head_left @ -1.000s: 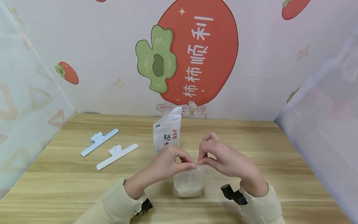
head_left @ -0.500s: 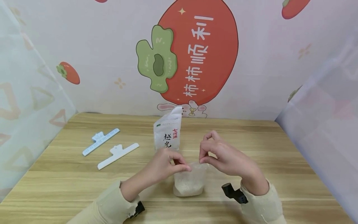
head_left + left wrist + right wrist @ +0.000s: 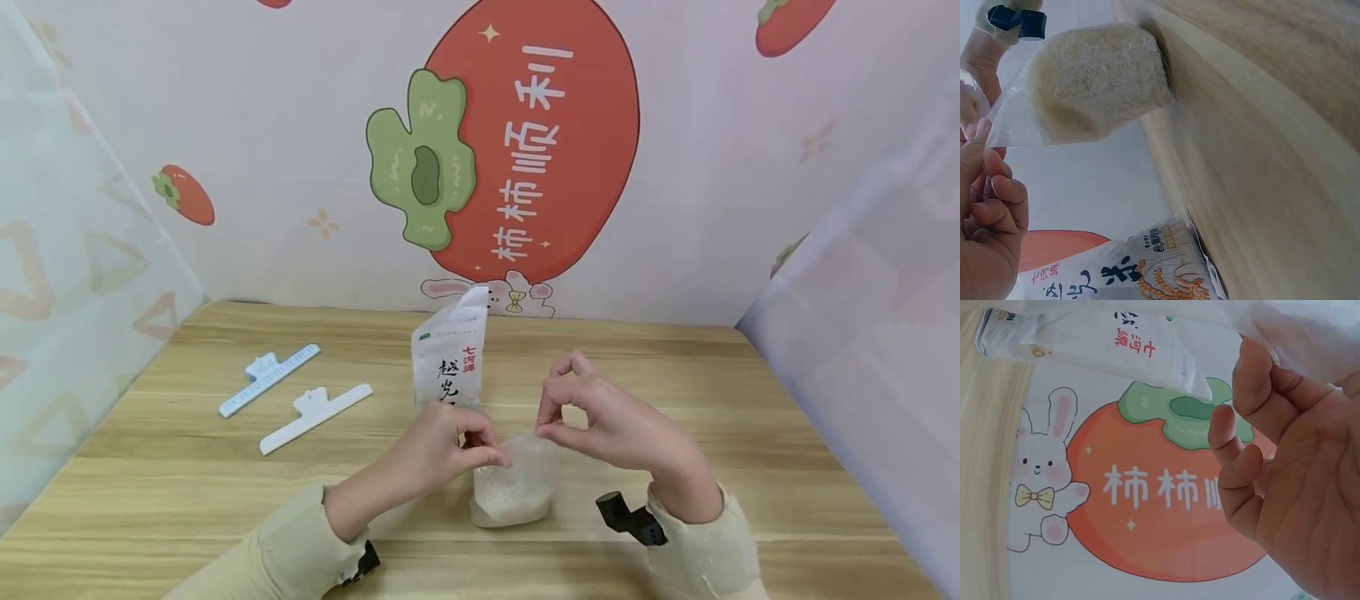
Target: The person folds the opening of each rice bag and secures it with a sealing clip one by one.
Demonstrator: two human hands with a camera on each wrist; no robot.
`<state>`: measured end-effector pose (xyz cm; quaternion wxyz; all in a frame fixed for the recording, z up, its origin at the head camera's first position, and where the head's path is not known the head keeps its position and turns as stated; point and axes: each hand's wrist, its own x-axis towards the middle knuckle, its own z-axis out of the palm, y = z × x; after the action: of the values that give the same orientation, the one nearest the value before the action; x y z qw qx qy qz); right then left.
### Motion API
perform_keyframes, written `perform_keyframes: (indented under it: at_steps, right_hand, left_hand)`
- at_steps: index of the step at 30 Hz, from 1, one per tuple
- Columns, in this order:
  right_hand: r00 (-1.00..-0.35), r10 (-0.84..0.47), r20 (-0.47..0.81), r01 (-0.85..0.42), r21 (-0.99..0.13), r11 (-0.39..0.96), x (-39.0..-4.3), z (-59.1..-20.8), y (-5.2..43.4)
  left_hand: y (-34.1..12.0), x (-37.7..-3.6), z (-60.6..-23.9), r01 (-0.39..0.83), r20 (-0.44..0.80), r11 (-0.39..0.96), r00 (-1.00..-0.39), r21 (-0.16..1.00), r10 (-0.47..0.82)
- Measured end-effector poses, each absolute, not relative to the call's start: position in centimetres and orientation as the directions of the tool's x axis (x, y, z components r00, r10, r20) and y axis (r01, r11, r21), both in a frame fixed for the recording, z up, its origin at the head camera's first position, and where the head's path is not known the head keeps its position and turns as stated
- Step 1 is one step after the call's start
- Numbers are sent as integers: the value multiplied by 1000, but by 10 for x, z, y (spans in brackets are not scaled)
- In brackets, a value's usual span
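Note:
A clear plastic bag of rice (image 3: 512, 498) stands on the table, its grains filling the lower part. My left hand (image 3: 450, 446) pinches the bag's upper left corner between thumb and fingers. At the opposite top corner, my right hand (image 3: 603, 417) pinches the plastic. The left wrist view shows the rice bag (image 3: 1094, 81) sideways, with the left hand (image 3: 988, 212) gripping its top edge. In the right wrist view, sheer plastic (image 3: 1310, 337) runs over the fingers of the right hand (image 3: 1297, 450). Behind the bag stands a white printed rice package (image 3: 448, 354), its lower part hidden by the left hand.
Left of the hands lie a blue ruler-marked clip (image 3: 270, 381) and a white clip (image 3: 317, 418) on the wooden table (image 3: 675, 375). A printed backdrop (image 3: 675, 250) rises behind the table's far edge, with fabric sides left and right.
My left hand has moved left and down, away from the right hand, spreading the bag's top. The right hand has barely moved. The bag has shifted slightly right.

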<state>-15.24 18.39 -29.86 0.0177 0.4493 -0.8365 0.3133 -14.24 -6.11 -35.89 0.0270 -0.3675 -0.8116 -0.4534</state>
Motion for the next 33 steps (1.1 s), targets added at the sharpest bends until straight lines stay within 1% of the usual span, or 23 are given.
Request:
perform_keyframes:
  at_steps: [3, 6, 12, 16, 20, 23, 27, 33]
  right_hand:
    - [-620, -734, 277, -732, -541, 414, -154, -298, 183]
    - [-620, -740, 259, -725, -551, 414, -156, -301, 181]
    - [-568, -796, 209, -728, -578, 368, -162, -308, 173]
    - [-537, -822, 190, -739, -577, 349, -163, -309, 170]
    - [-507, -833, 221, -773, -544, 327, -164, -308, 171]
    - [-486, -833, 263, -796, -528, 297, -164, -308, 171]
    - [-463, -831, 308, -814, -520, 261, -164, -308, 171]
    - [-432, -834, 343, -829, -516, 217, -165, -308, 171]
  left_hand:
    - [-60, -143, -359, 637, 399, 309, -718, 706, 571]
    - [-60, -143, -360, 643, 409, 302, -714, 703, 568]
    - [-59, -142, -359, 627, 394, 300, -723, 719, 568]
    - [-60, -143, -360, 648, 408, 292, -705, 704, 580]
    - [-63, -145, -361, 646, 400, 285, -700, 708, 592]
    - [-67, -146, -359, 616, 366, 296, -718, 730, 592]
    - [-70, -145, -354, 596, 334, 320, -732, 737, 593]
    - [-71, -145, -351, 586, 301, 330, -728, 740, 616]
